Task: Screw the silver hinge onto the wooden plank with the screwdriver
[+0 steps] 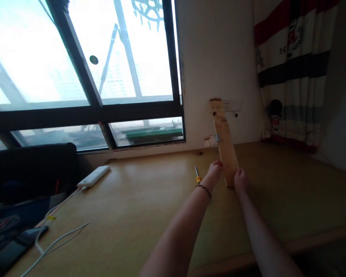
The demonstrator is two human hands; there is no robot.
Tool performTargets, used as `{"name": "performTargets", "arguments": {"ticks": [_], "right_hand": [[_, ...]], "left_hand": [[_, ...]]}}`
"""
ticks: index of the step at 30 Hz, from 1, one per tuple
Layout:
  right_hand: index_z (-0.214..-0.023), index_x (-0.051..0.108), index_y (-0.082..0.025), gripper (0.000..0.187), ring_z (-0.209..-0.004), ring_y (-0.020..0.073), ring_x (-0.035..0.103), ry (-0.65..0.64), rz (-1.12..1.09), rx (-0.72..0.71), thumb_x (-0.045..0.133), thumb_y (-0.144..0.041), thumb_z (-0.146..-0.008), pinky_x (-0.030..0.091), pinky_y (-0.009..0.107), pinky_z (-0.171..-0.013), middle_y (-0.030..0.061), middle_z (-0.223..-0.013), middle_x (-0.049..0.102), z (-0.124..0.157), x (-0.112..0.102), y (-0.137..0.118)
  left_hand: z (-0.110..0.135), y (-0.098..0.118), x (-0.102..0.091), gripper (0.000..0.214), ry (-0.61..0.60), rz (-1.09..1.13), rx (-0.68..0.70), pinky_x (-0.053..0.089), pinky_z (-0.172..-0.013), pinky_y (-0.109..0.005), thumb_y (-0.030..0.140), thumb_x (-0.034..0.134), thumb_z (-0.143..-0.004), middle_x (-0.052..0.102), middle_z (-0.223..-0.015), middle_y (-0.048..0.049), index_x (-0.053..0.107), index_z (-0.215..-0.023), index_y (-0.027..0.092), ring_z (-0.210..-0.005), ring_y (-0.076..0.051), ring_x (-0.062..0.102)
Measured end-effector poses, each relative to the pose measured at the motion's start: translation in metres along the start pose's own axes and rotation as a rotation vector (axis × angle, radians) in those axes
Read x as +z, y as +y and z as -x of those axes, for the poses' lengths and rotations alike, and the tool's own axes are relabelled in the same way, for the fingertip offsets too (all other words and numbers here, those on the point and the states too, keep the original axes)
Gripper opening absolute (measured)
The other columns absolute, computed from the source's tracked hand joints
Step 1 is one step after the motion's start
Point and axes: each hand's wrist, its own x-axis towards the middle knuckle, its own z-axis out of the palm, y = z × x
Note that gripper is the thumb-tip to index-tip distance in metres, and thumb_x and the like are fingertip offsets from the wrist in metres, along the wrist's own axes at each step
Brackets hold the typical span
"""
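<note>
A long pale wooden board [228,148] stands tilted, its top leaning left, with its lower end at the tabletop. My left hand [214,173] grips its left edge low down. Opposite, my right hand [241,180] holds the right edge near the bottom. A shorter wooden piece [210,141] juts out to the left of the board, joined by a small metal hinge-like fitting [217,138]. Dark patches and rough spots mark the board's upper part. A screwdriver [197,176] with a yellow handle lies on the table, just left of my left wrist.
The wooden table [138,200] runs to the wall below the window. A white power bank [93,176] with a white cable [66,238] lies at the left, near a dark bag [31,165] and a phone-like dark slab [20,248]. A wall socket [232,105] sits behind the board; a curtain [294,84] hangs right.
</note>
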Motion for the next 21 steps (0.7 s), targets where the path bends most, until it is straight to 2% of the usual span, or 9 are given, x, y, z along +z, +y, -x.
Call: {"name": "performTargets", "arguments": {"ticks": [2,6,8,10,13,16,19,21], "right_hand": [[-0.107,0.057,-0.008,0.049,-0.084,0.0257,0.059,0.024,-0.045,0.035,0.026,-0.037,-0.082,0.036,0.031,-0.067,0.0209,-0.099,0.063,0.003,0.000,-0.001],[-0.100,0.060,-0.010,0.050,-0.083,0.0250,0.058,0.022,-0.150,0.078,0.028,-0.042,-0.080,0.038,0.031,-0.067,0.0201,-0.097,0.063,0.012,0.001,-0.009],[-0.096,0.061,-0.010,0.051,-0.081,0.0242,0.058,0.003,-0.229,0.078,0.028,-0.046,-0.079,0.039,0.030,-0.066,0.0199,-0.095,0.064,0.019,0.002,-0.016],[-0.094,0.061,-0.010,0.054,-0.079,0.0230,0.058,-0.032,-0.338,0.077,0.030,-0.050,-0.078,0.041,0.030,-0.065,0.0185,-0.092,0.064,0.026,0.001,-0.026],[-0.093,0.062,-0.011,0.051,-0.078,0.0213,0.060,-0.187,-0.567,0.088,0.039,-0.053,-0.074,0.045,0.029,-0.064,0.0148,-0.092,0.065,0.040,-0.003,-0.045],[-0.090,0.065,-0.014,0.043,-0.081,0.0214,0.062,-0.400,-0.725,0.080,0.052,-0.049,-0.068,0.047,0.030,-0.067,0.0127,-0.094,0.066,0.061,-0.013,-0.068],[-0.085,0.068,-0.016,0.038,-0.085,0.0229,0.062,-0.572,-0.717,0.014,0.063,-0.045,-0.061,0.049,0.033,-0.072,0.0109,-0.094,0.068,0.095,-0.022,-0.091],[-0.085,0.069,-0.017,0.039,-0.084,0.0235,0.063,-0.706,-0.707,-0.006,0.067,-0.045,-0.058,0.050,0.035,-0.073,0.0099,-0.091,0.069,0.126,-0.026,-0.103]], "left_hand": [[0.004,0.001,-0.002,0.028,-0.003,0.022,-0.028,0.039,-0.073,-0.026,0.000,0.052,-0.049,0.061,-0.085,-0.0098,0.058,-0.074,0.012,-0.084,-0.017,0.056],[0.013,0.015,-0.016,0.052,0.070,-0.057,-0.103,0.038,-0.071,-0.026,0.004,0.061,-0.052,0.059,-0.100,-0.0096,0.056,-0.102,0.016,-0.087,-0.016,0.055],[0.016,0.026,-0.022,0.060,0.076,-0.144,-0.086,0.037,-0.070,-0.026,0.009,0.067,-0.052,0.059,-0.101,-0.0084,0.053,-0.109,0.019,-0.087,-0.017,0.055],[0.021,0.039,-0.028,0.059,0.053,-0.236,-0.017,0.038,-0.068,-0.025,0.012,0.071,-0.051,0.061,-0.093,-0.0068,0.055,-0.108,0.018,-0.082,-0.016,0.056],[0.038,0.061,-0.040,0.049,0.062,-0.338,0.148,0.040,-0.065,-0.024,0.011,0.073,-0.048,0.063,-0.083,-0.0047,0.062,-0.096,0.014,-0.072,-0.015,0.056],[0.071,0.086,-0.062,0.047,0.069,-0.326,0.263,0.044,-0.068,-0.027,0.012,0.071,-0.051,0.064,-0.090,-0.0050,0.062,-0.097,0.015,-0.074,-0.016,0.058],[0.116,0.110,-0.093,0.051,-0.043,-0.233,0.288,0.044,-0.082,-0.033,0.015,0.070,-0.057,0.062,-0.106,-0.0069,0.059,-0.107,0.017,-0.092,-0.021,0.059],[0.146,0.122,-0.119,0.052,-0.056,-0.225,0.250,0.042,-0.087,-0.036,0.016,0.070,-0.058,0.061,-0.110,-0.0081,0.059,-0.108,0.016,-0.097,-0.024,0.057]]}}
